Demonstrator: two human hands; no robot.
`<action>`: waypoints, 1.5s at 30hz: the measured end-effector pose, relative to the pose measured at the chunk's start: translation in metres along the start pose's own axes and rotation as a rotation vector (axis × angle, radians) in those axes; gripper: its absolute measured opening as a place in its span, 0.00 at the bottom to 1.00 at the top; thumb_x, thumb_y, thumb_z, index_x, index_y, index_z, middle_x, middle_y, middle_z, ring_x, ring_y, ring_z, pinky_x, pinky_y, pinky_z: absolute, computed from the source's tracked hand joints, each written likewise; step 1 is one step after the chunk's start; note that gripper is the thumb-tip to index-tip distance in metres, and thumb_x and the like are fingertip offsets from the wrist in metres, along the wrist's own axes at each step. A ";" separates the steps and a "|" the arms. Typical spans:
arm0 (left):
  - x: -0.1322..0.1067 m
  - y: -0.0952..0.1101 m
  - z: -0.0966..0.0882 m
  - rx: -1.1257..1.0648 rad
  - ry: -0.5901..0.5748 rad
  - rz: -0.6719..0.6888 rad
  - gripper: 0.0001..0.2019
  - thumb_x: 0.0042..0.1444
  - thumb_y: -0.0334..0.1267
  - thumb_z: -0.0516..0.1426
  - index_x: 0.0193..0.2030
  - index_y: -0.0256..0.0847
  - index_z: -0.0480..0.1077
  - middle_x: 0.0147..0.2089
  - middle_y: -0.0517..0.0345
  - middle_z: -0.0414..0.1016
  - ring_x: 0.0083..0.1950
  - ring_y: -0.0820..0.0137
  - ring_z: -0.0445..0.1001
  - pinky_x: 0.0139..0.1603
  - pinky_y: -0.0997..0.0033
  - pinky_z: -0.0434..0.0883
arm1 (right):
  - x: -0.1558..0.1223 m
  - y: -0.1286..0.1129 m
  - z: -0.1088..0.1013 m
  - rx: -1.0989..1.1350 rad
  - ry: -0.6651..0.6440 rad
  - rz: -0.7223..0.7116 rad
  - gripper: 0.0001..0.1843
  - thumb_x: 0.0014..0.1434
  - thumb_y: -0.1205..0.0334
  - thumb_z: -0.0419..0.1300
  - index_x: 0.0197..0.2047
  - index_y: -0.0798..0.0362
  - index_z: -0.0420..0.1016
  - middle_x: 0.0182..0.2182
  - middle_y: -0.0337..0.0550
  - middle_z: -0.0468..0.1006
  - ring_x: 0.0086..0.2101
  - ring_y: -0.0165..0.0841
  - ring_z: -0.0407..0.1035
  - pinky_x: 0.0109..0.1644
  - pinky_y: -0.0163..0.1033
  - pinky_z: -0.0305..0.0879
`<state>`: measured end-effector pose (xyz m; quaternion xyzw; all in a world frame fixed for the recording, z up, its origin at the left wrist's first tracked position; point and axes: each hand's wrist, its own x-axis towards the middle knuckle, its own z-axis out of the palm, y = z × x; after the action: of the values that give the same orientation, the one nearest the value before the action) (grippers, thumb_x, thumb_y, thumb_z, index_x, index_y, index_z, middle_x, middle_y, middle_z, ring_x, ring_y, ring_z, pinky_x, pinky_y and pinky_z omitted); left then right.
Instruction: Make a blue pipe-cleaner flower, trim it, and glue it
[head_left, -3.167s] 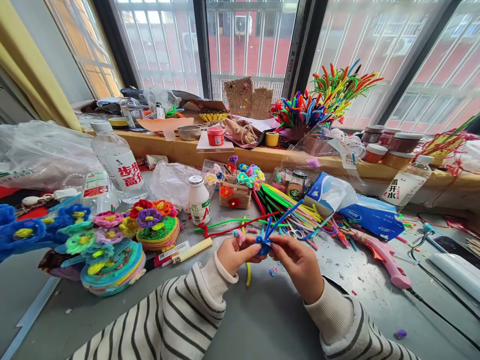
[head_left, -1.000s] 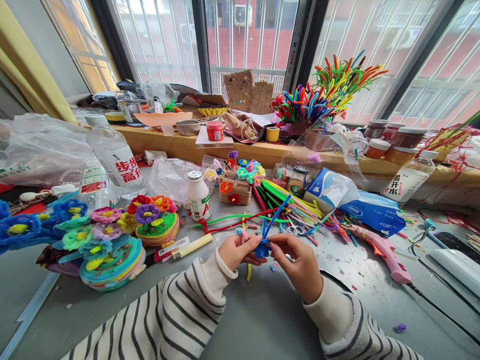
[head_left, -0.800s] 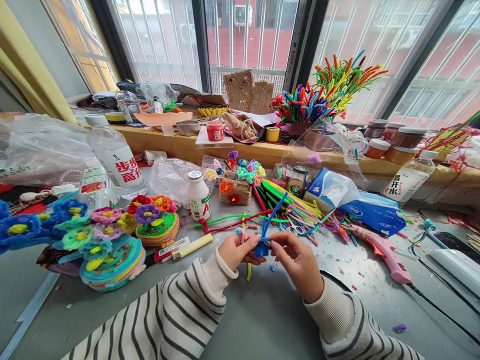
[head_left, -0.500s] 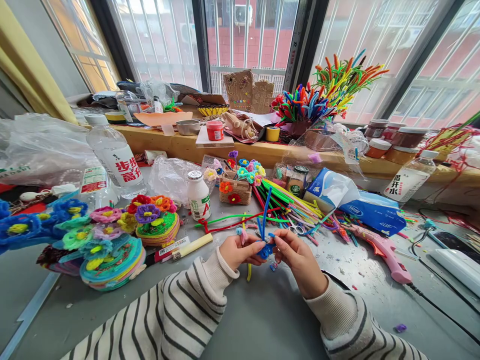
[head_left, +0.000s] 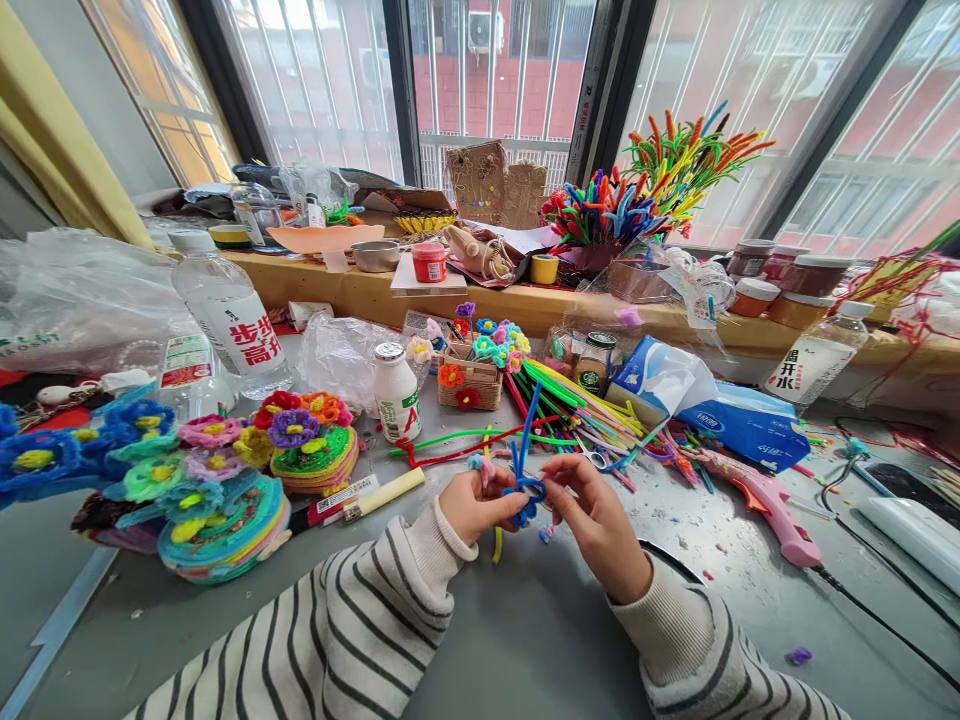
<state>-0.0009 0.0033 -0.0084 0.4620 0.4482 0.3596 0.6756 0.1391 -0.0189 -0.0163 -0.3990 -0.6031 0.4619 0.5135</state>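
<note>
Between my two hands is a blue pipe cleaner, bent into loops, with straight ends standing up from it. My left hand pinches the looped part between thumb and fingers. The thumb and forefinger of my right hand close on the right side of the same blue loop. Beyond my hands lies a bundle of coloured pipe cleaners. Scissors rest partly under it. A short yellow pipe cleaner piece shows just below my left fingers.
Pipe-cleaner flowers on round bases stand at left, near a white bottle. Behind my hands is a small woven basket of flowers. To the right are a pink glue gun with its cord and a blue tissue pack.
The blue pipe cleaner's end near my right fingers has been curled into a rounder loop. The upright ends have shifted slightly left. My hands stay in nearly the same place.
</note>
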 end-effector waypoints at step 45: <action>0.002 0.009 -0.001 -0.134 0.344 0.027 0.15 0.20 0.35 0.63 0.20 0.33 0.67 0.13 0.65 0.68 0.16 0.77 0.67 0.22 0.78 0.69 | 0.026 0.007 -0.059 -1.007 0.178 -0.072 0.13 0.47 0.53 0.51 0.21 0.54 0.66 0.21 0.41 0.66 0.25 0.32 0.62 0.27 0.37 0.57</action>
<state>-0.0022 0.0086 -0.0004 0.3537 0.5258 0.4712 0.6135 0.1930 0.0161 -0.0137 -0.6136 -0.7183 0.0601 0.3225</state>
